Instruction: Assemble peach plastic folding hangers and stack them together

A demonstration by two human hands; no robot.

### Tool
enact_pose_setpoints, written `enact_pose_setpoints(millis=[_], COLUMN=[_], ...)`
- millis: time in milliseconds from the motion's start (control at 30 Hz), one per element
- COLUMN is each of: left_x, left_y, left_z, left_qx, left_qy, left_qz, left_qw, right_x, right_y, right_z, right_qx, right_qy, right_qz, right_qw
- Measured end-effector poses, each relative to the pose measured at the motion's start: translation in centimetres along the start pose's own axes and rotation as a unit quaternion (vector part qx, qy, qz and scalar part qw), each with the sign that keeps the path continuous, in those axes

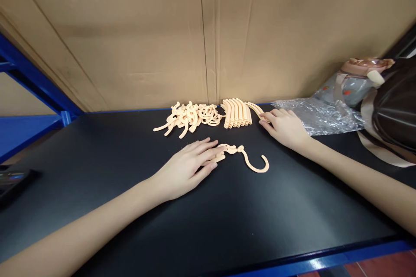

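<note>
the cream hook [260, 169] lies flat on the black tabletop [260, 225], its open curl towards three o'clock. at its nine o'clock my left hand [185, 169] stretches over some cream pieces [229, 149], fingers straight, thumb apart; whether they pinch anything i cannot tell. at one o'clock my right hand [287, 130] touches the near end of a lone curved piece [254, 107]; i cannot tell if thumb and fingers are closed on it. stacked curved pieces [236, 113] sit at eleven, a jumbled pile [188, 117] at ten, clear plastic [325, 117] at two.
</note>
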State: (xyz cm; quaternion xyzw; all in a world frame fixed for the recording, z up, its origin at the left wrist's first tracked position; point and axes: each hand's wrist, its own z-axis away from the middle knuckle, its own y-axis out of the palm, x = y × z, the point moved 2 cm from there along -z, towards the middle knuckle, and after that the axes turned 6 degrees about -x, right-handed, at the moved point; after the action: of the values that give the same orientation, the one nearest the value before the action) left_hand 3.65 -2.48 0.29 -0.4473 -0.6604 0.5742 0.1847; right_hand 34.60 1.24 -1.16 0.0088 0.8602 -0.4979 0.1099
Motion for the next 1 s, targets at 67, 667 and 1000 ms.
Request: enact_pose_setpoints(millis=[67, 667, 1000], left_x=[0.0, -2.1, -2.1], left_y=[0.0, -0.4, -0.3], left_z=[0.1, -0.1, -0.1], left_qx=[-0.015, -0.019, -0.006], left_qy=[0.017, 0.103, 0.104], left_qz=[0.004, 0.016, 0.010], left_qw=[1.000, 0.994, 0.994], right_x=[0.1, 0.6, 0.7], right_y=[-0.1, -0.7, -0.9], right_z=[0.0, -0.7, -0.5], right_qx=[0.000, 0.053, 0.083], right_qy=[0.002, 0.152, 0.145], right_qz=[0.007, -0.044, 0.000], right_qw=[1.000, 0.986, 0.986])
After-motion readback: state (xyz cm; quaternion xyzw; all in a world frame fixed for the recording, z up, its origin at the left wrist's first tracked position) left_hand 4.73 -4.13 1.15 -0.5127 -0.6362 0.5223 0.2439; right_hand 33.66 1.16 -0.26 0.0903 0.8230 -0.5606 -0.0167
